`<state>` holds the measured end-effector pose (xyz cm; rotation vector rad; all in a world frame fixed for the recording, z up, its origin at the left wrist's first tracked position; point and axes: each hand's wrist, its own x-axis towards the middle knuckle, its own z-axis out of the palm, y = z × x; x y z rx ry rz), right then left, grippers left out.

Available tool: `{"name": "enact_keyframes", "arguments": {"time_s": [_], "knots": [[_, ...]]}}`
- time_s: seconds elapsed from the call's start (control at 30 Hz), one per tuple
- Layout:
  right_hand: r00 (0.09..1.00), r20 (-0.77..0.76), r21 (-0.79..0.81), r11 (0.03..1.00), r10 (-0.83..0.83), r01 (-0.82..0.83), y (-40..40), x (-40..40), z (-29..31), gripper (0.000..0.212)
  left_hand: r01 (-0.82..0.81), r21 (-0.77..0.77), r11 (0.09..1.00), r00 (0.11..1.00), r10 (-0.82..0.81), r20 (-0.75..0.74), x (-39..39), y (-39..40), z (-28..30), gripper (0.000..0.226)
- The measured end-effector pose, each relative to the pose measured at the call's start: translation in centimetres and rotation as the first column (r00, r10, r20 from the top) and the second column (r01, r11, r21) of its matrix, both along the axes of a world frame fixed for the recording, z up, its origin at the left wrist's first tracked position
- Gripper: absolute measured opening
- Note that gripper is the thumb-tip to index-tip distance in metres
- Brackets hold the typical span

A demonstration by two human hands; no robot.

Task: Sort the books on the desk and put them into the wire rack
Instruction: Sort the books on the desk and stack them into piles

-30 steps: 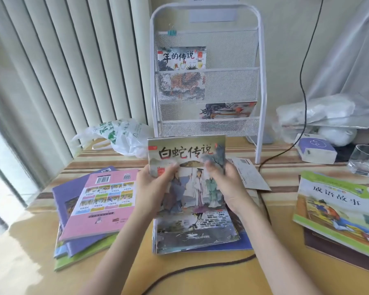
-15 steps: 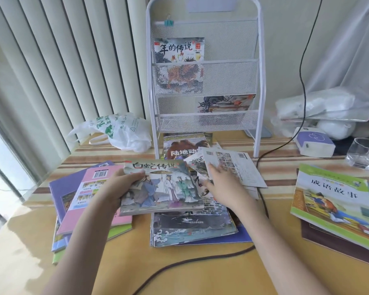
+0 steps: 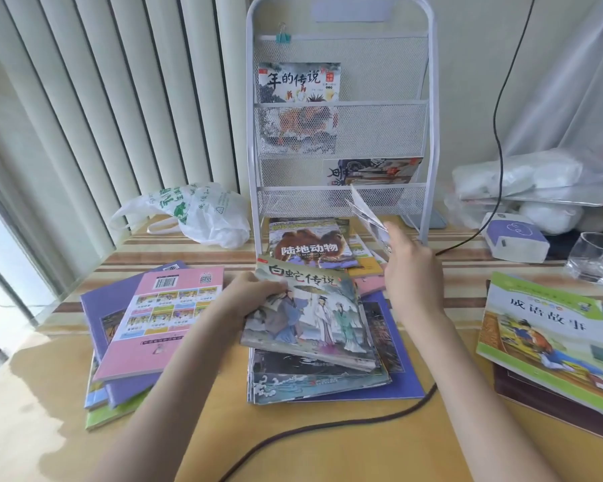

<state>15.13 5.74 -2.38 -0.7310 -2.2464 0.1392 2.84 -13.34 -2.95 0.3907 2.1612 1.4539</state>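
My left hand point(image 3: 249, 293) grips the left edge of a thin picture book point(image 3: 314, 311) with three robed figures on its cover, held just above the middle pile point(image 3: 321, 380). My right hand point(image 3: 409, 269) pinches a thin booklet point(image 3: 368, 215), lifted edge-on in front of the white wire rack point(image 3: 429, 133). The rack stands at the back of the desk, one book point(image 3: 298, 81) in its upper pocket and another book point(image 3: 373, 170) in the lower one. A camel-cover book point(image 3: 308, 245) lies at the rack's foot.
A pink-topped pile point(image 3: 161, 318) lies at the left, a green-covered pile point(image 3: 547, 335) at the right. A black cable point(image 3: 328, 426) crosses the desk front. A plastic bag point(image 3: 192, 210), a white box point(image 3: 516, 236) and a glass point(image 3: 592, 257) stand along the back.
The left hand has kept the three-figure book and moved it left and down. The right hand let go of it, picked the thin booklet off the pile and raised it toward the rack.
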Motion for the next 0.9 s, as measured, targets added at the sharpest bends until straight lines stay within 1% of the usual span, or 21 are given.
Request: {"name": "enact_keyframes", "arguments": {"time_s": [0.03,0.1,0.17,0.23,0.27,0.3,0.33,0.37,0.4,0.43,0.47,0.5,0.53,0.57,0.6,0.63,0.7,0.73,0.8,0.83,0.9], "knots": [[1.0,-0.018,0.002,1.0,0.025,-0.025,0.0,0.3,0.1,0.056,-0.007,-0.061,0.998,0.999,0.004,-0.053,0.1,0.6,-0.5,0.037],[0.995,-0.026,0.026,0.995,0.098,-0.097,-0.3,0.8,-0.2,0.054,-0.019,-0.207,0.978,0.965,-0.036,-0.258,0.6,1.4,-1.2,0.048],[0.989,-0.019,0.053,0.988,0.146,-0.144,-0.8,0.9,-0.8,0.057,-0.091,-0.446,0.89,0.867,-0.149,-0.475,1.0,1.5,-1.1,0.049],[0.984,-0.043,0.124,0.978,0.172,-0.166,-1.2,0.6,-1.4,0.061,-0.161,-0.674,0.721,0.806,-0.298,-0.512,1.5,1.4,-0.8,0.062],[0.982,-0.054,0.173,0.971,0.178,-0.167,-1.4,0.4,-1.7,0.063,-0.179,-0.737,0.652,0.795,-0.345,-0.498,1.6,1.5,-0.7,0.073],[0.981,-0.063,0.223,0.96,0.186,-0.168,-1.6,0.2,-2.0,0.063,-0.201,-0.759,0.62,0.779,-0.369,-0.507,1.7,1.6,-0.7,0.082],[0.978,-0.073,0.265,0.949,0.197,-0.172,-1.7,0.0,-2.4,0.062,-0.239,-0.749,0.618,0.753,-0.368,-0.545,1.9,1.7,-0.3,0.087],[0.973,-0.089,0.295,0.938,0.214,-0.179,-1.8,-0.2,-2.7,0.061,-0.279,-0.686,0.672,0.72,-0.325,-0.612,1.8,1.8,0.1,0.086],[0.966,-0.114,0.318,0.93,0.23,-0.184,-1.9,-0.3,-3.0,0.059,-0.272,-0.576,0.77,0.705,-0.248,-0.664,1.6,2.0,0.5,0.079],[0.959,-0.145,0.343,0.921,0.244,-0.182,-2.2,-0.3,-3.2,0.057,-0.181,-0.388,0.904,0.763,-0.12,-0.636,1.2,2.2,1.0,0.069],[0.95,-0.174,0.371,0.911,0.258,-0.179,-2.6,-0.4,-3.3,0.055,-0.042,-0.124,0.991,0.89,-0.019,-0.455,1.0,2.5,1.6,0.064],[0.94,-0.195,0.395,0.9,0.279,-0.185,-3.1,-0.4,-3.3,0.054,0.08,0.16,0.984,0.987,-0.055,-0.153,0.9,2.8,2.3,0.065],[0.929,-0.198,0.403,0.89,0.313,-0.214,-3.7,-0.4,-3.3,0.052,0.107,0.36,0.927,0.984,-0.152,0.097,0.5,3.1,2.5,0.069],[0.917,-0.183,0.399,0.88,0.354,-0.26,-4.3,-0.4,-3.5,0.049,0.073,0.467,0.881,0.946,-0.21,0.248,0.2,3.4,2.4,0.068],[0.907,-0.154,0.384,0.87,0.391,-0.31,-4.6,-0.4,-3.7,0.045,0.025,0.498,0.867,0.917,-0.218,0.334,-0.2,3.6,2.3,0.059],[0.897,-0.11,0.359,0.859,0.428,-0.366,-4.7,-0.5,-4.1,0.039,-0.025,0.473,0.881,0.911,-0.175,0.374,-0.5,3.7,1.8,0.042],[0.864,-0.002,0.236,0.84,0.503,-0.489,-4.3,-0.6,-5.3,0.033,-0.095,0.415,0.905,0.908,-0.092,0.408,-0.8,3.7,0.8,0.011],[0.841,0.043,0.148,0.829,0.539,-0.539,-4.1,-0.4,-5.6,0.033,-0.108,0.421,0.9,0.901,-0.09,0.424,-0.9,3.6,0.3,0.006],[0.81,0.036,-0.018,0.811,0.585,-0.585,-3.7,-0.1,-5.4,0.032,-0.12,0.453,0.883,0.887,-0.11,0.449,-1.3,3.3,-0.3,0.008],[0.803,-0.01,-0.081,0.8,0.597,-0.595,-3.5,0.1,-5.0,0.03,-0.119,0.474,0.872,0.887,-0.121,0.445,-1.4,3.2,-0.4,0.007],[0.821,-0.158,-0.098,0.819,0.548,-0.565,-3.2,0.2,-4.4,0.023,-0.084,0.51,0.856,0.905,-0.149,0.399,-1.4,3.3,-0.4,0.009]]}}
